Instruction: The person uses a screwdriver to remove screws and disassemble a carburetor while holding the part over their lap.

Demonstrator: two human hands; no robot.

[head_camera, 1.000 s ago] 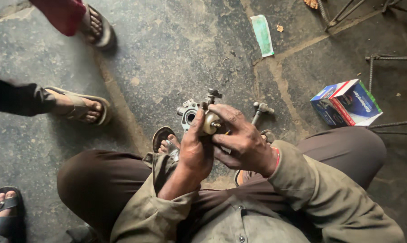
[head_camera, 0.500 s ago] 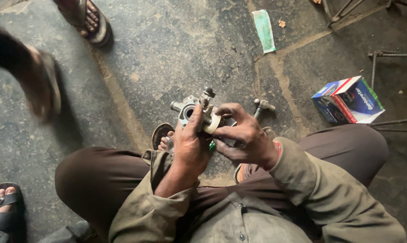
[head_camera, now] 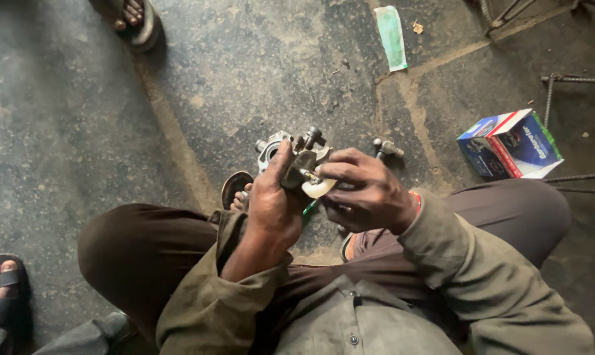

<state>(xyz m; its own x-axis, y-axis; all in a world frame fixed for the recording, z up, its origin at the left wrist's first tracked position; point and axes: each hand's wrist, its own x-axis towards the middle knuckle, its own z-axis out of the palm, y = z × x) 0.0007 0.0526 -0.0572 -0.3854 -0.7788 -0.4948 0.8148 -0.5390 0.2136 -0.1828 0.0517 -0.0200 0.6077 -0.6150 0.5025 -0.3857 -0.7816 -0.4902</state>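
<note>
Underfoot, a dark, stained concrete floor [head_camera: 80, 118], with a crouching posture over it: brown trouser knees spread wide, apparently to bring the work close below the eyes. Off to the right on that floor, a blue, red and white cardboard box [head_camera: 510, 144], lying tilted, well apart from the hands; near the top edge, a pale green strip of wrapper [head_camera: 391, 36]. At the left margins, other people's sandalled feet, one at the top [head_camera: 133, 20], one at the bottom corner [head_camera: 1, 289]. Centred above the knees, a grey cast-metal assembly [head_camera: 291, 154], lifted clear of the ground and gripped from the left by the left hand [head_camera: 271, 204], fingers closed round its body, thumb laid up its side, seemingly to steady it against turning. Long axis roughly up the picture, away from the body, stubby fittings pointing toward the far floor. Against its near right face, the right hand [head_camera: 366, 194], fingers curled and pinching a small cream-coloured piece [head_camera: 318, 189], pressed to the metal beside a short brass stem. Just beyond the right knuckles, a small loose metal fitting [head_camera: 386, 148] on the floor.
</note>
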